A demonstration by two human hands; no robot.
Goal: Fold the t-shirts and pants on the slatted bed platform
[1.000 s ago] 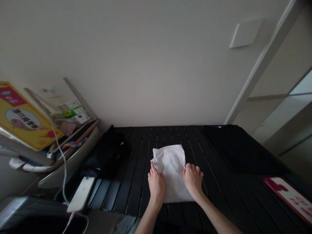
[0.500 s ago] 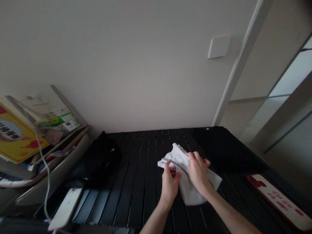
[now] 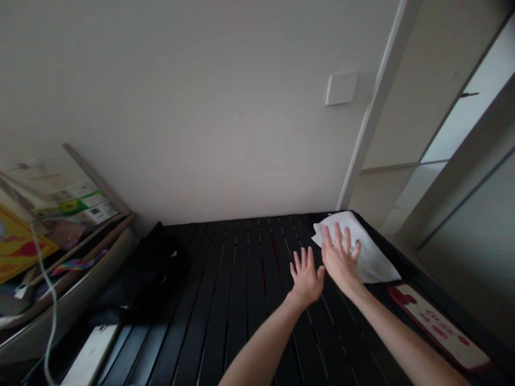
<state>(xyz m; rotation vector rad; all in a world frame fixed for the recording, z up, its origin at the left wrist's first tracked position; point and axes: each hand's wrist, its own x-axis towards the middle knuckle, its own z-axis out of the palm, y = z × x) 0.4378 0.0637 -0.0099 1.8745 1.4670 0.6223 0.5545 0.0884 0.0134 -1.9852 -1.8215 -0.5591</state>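
Note:
A white cloth (image 3: 374,262), flattened out, lies on top of the black folded cloth at the right end of the black slatted surface (image 3: 217,289). Over its left part is my right hand (image 3: 340,254), open with fingers spread; whether the palm touches the cloth I cannot tell. My left hand (image 3: 308,276) is also open, its fingers apart, just left of the white cloth and above the slats. Neither hand holds anything. The black folded cloth is mostly covered by the white one.
To the left lies a black bundle (image 3: 148,268) and, nearer, a white phone (image 3: 90,356). A cable (image 3: 47,284) hangs beside a bin-like holder (image 3: 116,241) with packages. A red-and-white board (image 3: 438,327) lies at the right. Behind rises a wall with a white plate (image 3: 341,88).
The white cloth has gone from crumpled between both hands at the middle to spread flat on the black cloth at right. Both hands have let go and opened. The view has shifted slightly.

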